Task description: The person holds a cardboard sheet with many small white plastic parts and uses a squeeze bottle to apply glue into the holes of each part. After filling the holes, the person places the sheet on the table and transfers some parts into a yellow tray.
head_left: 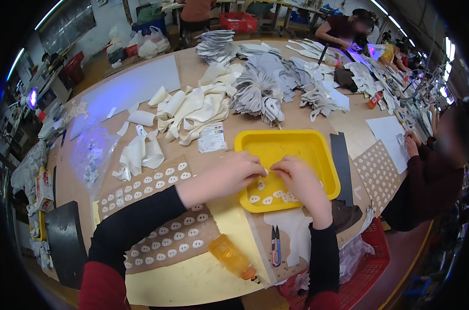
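Note:
Over the yellow tray, my left hand is pinched closed at a small white oval piece. My right hand comes in from the other side, fingertips pressed together close to that piece; what they hold is hidden. Several similar small white pieces with holes lie on the tray's bottom, partly behind my right hand. Beneath my left forearm is a brown sheet with rows of the same white pieces laid out on it. An orange-yellow bottle lies on its side below the tray, beside blue-handled thread snips.
Cream fabric pieces and stacked grey cut pieces pile beyond the tray. A dark strip lies along its right side. A red basket stands below the table edge. A co-worker sits at the right beside another sheet of pieces.

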A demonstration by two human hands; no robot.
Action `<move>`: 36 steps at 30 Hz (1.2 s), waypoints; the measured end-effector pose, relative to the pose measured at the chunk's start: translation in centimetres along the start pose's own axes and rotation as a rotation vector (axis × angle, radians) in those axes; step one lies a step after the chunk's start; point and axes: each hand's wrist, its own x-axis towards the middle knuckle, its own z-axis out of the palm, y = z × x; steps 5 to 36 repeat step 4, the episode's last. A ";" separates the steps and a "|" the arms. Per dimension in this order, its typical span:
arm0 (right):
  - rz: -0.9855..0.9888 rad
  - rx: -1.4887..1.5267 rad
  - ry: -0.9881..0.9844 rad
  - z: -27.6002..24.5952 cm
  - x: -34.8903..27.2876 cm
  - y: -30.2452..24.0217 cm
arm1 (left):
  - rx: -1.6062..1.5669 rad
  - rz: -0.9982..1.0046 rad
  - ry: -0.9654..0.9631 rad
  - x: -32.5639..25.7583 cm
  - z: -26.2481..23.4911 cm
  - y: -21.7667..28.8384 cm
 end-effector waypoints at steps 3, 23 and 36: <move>0.059 -0.085 0.063 -1.0 -0.4 0.5 | 0.143 -0.025 -0.187 2.1 0.8 -0.6; 0.164 -0.088 -0.095 -1.8 -0.5 0.6 | 0.174 -0.048 -0.259 2.5 0.8 -0.3; 0.164 -0.088 -0.095 -1.8 -0.5 0.6 | 0.174 -0.048 -0.259 2.5 0.8 -0.3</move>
